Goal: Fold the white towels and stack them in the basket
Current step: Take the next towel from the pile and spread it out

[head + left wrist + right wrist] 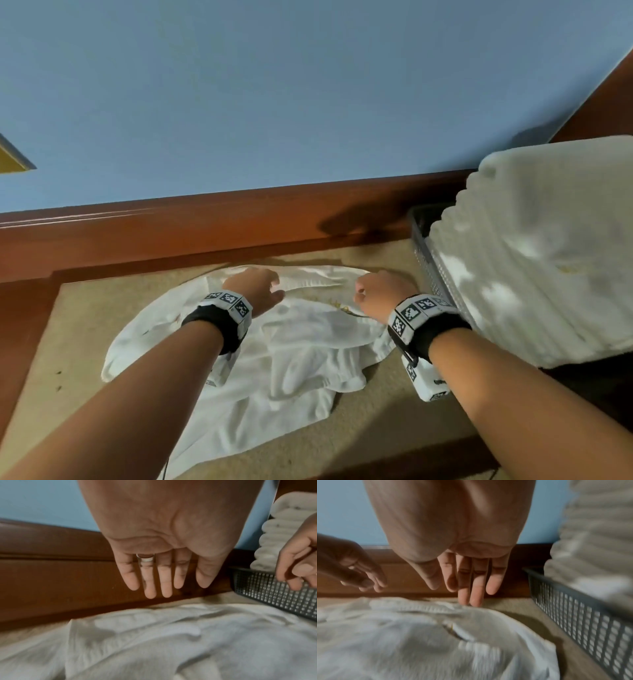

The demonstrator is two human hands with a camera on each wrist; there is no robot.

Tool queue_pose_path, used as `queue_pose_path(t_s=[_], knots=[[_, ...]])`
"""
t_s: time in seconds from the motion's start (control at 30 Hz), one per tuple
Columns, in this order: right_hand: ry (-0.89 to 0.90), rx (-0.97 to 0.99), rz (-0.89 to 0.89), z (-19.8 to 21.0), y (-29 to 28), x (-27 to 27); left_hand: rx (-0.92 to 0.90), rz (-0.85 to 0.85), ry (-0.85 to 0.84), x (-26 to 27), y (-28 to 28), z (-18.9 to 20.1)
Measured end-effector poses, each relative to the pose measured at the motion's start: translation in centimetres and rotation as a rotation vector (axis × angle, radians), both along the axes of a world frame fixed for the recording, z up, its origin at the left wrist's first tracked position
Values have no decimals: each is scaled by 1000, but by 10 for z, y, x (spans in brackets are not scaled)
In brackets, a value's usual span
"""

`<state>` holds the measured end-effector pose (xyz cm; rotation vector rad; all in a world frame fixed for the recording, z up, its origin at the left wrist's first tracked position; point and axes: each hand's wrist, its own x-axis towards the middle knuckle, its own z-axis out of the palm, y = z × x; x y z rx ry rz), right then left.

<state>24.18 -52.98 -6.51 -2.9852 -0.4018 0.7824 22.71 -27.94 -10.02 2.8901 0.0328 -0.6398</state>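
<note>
Neither hand holds anything. The left hand [255, 289] has its fingers [149, 574] straight and slightly spread, hanging above the crumpled white towel [291, 346] without touching it. The right hand [378, 294] is likewise loose, fingers [476, 582] extended, the two longest tips [471, 601] right at the towel's far edge; contact cannot be told through the blur. The towel lies unfolded on the beige mat [68, 342]. At three o'clock from the hands sits the grey mesh basket [430, 263], stacked high with folded towels [548, 246].
</note>
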Motion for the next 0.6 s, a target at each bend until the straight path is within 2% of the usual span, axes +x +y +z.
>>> queue_pose_path(t_s=[0.13, 0.33, 0.5, 0.6], knots=[[36, -65, -33, -54, 21, 2, 42, -41, -2, 11, 28, -48], [-34, -79, 130, -100, 57, 34, 144, -148, 20, 20, 60, -96], [-29, -193, 208, -123, 73, 57, 90, -167, -79, 18, 64, -113], [-64, -176, 197, -129, 76, 59, -42, -128, -83, 14, 69, -106]])
